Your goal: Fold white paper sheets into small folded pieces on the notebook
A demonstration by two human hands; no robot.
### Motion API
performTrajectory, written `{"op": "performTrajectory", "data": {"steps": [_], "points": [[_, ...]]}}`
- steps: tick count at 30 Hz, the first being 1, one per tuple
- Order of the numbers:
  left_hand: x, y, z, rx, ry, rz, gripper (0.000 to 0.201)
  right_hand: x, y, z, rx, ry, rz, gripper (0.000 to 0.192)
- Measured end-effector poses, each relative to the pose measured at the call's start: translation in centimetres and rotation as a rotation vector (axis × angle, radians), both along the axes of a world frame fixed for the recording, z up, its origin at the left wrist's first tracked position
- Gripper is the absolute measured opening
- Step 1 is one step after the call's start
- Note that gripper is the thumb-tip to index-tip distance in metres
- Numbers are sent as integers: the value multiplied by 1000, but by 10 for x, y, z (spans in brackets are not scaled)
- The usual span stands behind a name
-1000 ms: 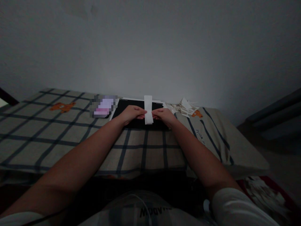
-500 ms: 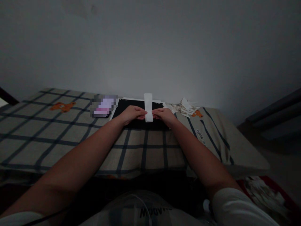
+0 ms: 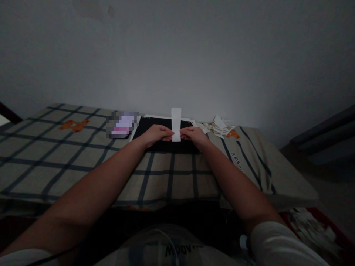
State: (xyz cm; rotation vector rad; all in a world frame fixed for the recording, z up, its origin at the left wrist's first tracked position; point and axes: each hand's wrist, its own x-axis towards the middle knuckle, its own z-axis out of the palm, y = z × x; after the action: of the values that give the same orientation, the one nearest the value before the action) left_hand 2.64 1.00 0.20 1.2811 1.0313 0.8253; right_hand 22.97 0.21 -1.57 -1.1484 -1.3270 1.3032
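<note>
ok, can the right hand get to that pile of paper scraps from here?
Probably yes: the paper scraps lie just right of the right hand, nothing between them, but it pinches the white paper strip with the left hand.

Bed layout in front of you

On the bed (image 3: 83, 159), your board (image 3: 155, 125) lies at the far edge; paper scraps (image 3: 217, 125) lie toward the far right corner.

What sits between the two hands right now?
In the head view, a narrow white paper strip, upright, pinched between left hand and right hand.
</note>
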Motion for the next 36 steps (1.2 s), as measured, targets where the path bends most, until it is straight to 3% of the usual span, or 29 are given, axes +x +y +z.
{"op": "performTrajectory", "data": {"steps": [11,18,36], "points": [[0,0,0,-6,11,-34,17,-1,-1,2,13,-15,-25,8],[-1,2,-1,42,0,21,18,-2,-3,4,7,-66,14,12],[1,-3,1,43,25,-47,19,-2,-3,5,35,-39,-28,9]]}}
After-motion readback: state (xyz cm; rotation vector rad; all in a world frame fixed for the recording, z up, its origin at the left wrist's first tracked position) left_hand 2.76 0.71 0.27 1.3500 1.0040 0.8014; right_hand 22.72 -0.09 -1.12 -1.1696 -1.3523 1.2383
